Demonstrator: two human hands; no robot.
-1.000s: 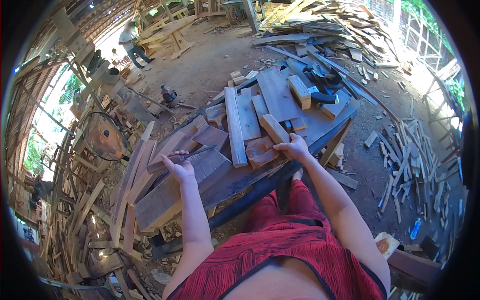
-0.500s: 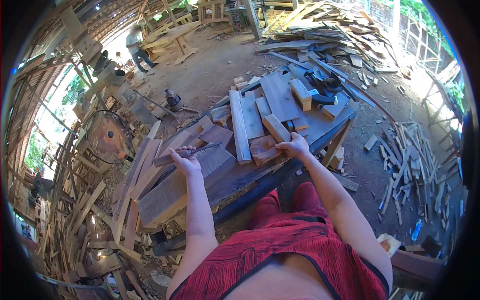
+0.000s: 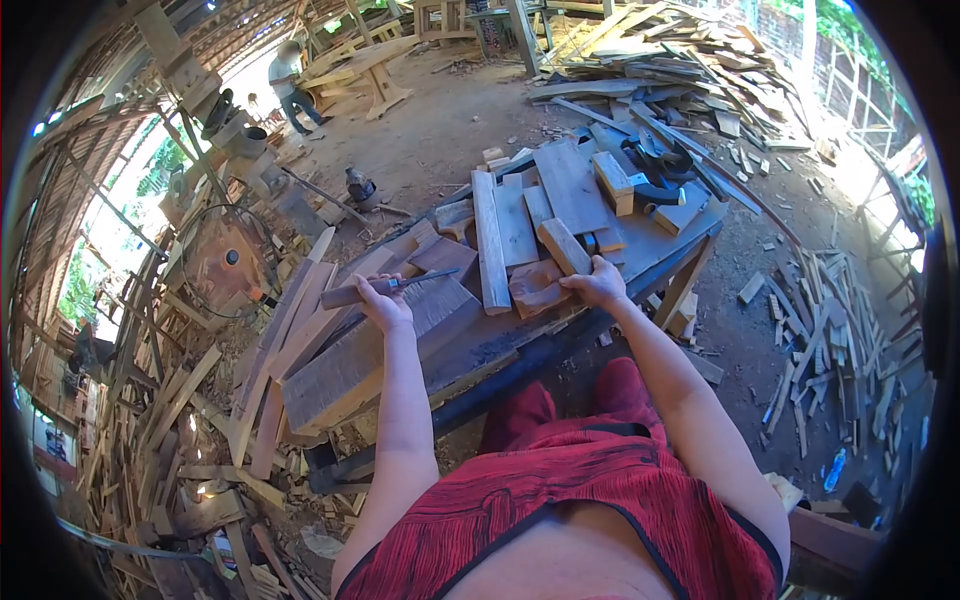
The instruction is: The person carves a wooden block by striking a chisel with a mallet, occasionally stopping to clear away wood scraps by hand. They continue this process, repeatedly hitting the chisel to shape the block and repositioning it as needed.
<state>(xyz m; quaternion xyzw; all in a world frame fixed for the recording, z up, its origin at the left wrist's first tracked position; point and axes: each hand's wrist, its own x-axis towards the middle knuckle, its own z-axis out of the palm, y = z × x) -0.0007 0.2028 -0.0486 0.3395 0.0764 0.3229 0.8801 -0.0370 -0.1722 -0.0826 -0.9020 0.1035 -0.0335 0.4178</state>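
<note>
My left hand (image 3: 385, 303) is closed around a chisel-like tool (image 3: 345, 296) with a thick wooden handle; its thin dark blade points right. My right hand (image 3: 600, 284) grips the near right side of a reddish-brown carved wood block (image 3: 537, 286). A lighter wooden block (image 3: 565, 247) lies just behind it, close to my right fingertips. Left of the carved block a long narrow board (image 3: 490, 243) lies on the workbench (image 3: 520, 347). Beneath and beside my left hand is a large thick timber (image 3: 335, 385).
Flat boards (image 3: 570, 187) and a black-handled tool (image 3: 657, 192) lie at the bench's back right. A person (image 3: 292, 90) stands far off at the back left. Scrap wood heaps (image 3: 835, 340) cover the ground at right. A round saw-like disc (image 3: 232, 258) stands at left.
My left hand has turned slightly, and the tool's blade now points more level to the right. My right hand still holds the carved block. The whole view has shifted a little.
</note>
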